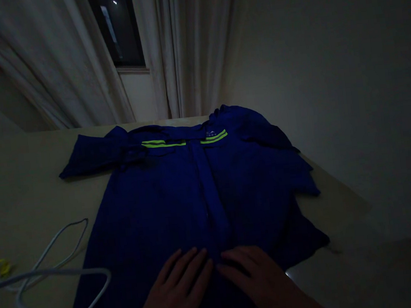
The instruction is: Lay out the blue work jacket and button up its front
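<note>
A dark blue work jacket (pixel 158 198) lies spread out with its front up and its collar end at the far side. Yellow-green stripes (pixel 214 137) cross its chest, and a small pale logo sits above the right-hand stripe. My left hand (pixel 182 284) rests flat on the lower front, fingers stretched out and slightly apart. Beside it, my right hand (pixel 250 271) touches the cloth near the front placket (pixel 212 197), its fingers apart and a little bent. One sleeve (pixel 91 156) reaches out to the left; the right side lies in folds. Dim light hides finer detail.
The jacket lies on a pale table (pixel 29 192). A white cable (pixel 52 273) loops at the left, partly over the jacket's edge, near a small yellow item (pixel 0 267). Curtains (pixel 194 42) and a dark window (pixel 118 26) stand behind; a wall (pixel 330 87) is at the right.
</note>
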A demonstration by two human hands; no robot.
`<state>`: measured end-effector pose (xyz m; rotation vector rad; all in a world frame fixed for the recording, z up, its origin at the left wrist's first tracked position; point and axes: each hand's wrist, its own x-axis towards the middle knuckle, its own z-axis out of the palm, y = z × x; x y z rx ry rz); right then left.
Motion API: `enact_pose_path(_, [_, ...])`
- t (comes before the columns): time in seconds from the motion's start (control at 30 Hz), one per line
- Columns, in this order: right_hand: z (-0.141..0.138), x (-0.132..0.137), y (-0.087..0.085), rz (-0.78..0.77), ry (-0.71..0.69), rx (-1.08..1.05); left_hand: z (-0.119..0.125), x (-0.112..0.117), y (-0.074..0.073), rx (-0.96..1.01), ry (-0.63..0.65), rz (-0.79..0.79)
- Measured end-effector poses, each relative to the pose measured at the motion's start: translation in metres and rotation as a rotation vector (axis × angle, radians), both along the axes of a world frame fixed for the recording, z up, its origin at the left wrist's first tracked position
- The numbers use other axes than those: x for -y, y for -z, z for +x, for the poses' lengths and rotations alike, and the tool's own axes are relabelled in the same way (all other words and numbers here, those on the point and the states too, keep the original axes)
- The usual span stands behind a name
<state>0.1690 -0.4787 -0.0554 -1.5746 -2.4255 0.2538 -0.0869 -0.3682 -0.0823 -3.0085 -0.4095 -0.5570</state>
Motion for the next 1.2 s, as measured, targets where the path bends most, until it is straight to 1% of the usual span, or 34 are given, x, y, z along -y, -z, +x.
enact_pose_path(0.07, [-0.002, 0.007, 0.004, 0.051, 0.067, -0.018, 0.003, 0.009, 0.012, 0.019, -0.061, 0.011])
enact_pose_path(0.13, [-0.003, 0.014, 0.002, 0.102, 0.105, -0.054, 0.007, 0.015, 0.017, 0.093, -0.075, -0.036])
enact_pose_path(0.23, [-0.001, 0.022, 0.001, 0.222, 0.105, -0.145, 0.011, 0.023, 0.013, 0.242, -0.07, -0.105])
enact_pose_path(0.33, [0.0, 0.026, 0.009, 0.371, 0.078, -0.231, 0.015, 0.031, 0.009, 0.376, -0.059, -0.131])
enact_pose_path(0.4, [-0.001, 0.027, 0.014, 0.441, 0.073, -0.252, 0.016, 0.036, 0.009, 0.442, -0.045, -0.144])
enact_pose_path(0.53, [-0.008, 0.029, 0.019, 0.553, 0.113, -0.272, 0.014, 0.045, 0.01, 0.403, 0.021, -0.115])
enact_pose_path(0.63, [-0.015, 0.03, 0.022, 0.647, 0.115, -0.258, 0.013, 0.049, 0.009, 0.352, -0.003, -0.093])
enact_pose_path(0.8, [-0.023, 0.029, 0.028, 0.672, 0.093, -0.179, 0.019, 0.047, 0.002, 0.299, -0.027, -0.029])
enact_pose_path(0.9, [-0.027, 0.029, 0.029, 0.693, 0.107, -0.144, 0.022, 0.045, -0.005, 0.277, -0.001, 0.031])
enact_pose_path(1.07, [-0.03, 0.03, 0.024, 0.689, 0.136, -0.087, 0.025, 0.044, -0.02, 0.219, 0.029, 0.089])
enact_pose_path(1.2, [-0.03, 0.03, 0.018, 0.658, 0.167, -0.104, 0.025, 0.042, -0.023, 0.191, 0.026, 0.083])
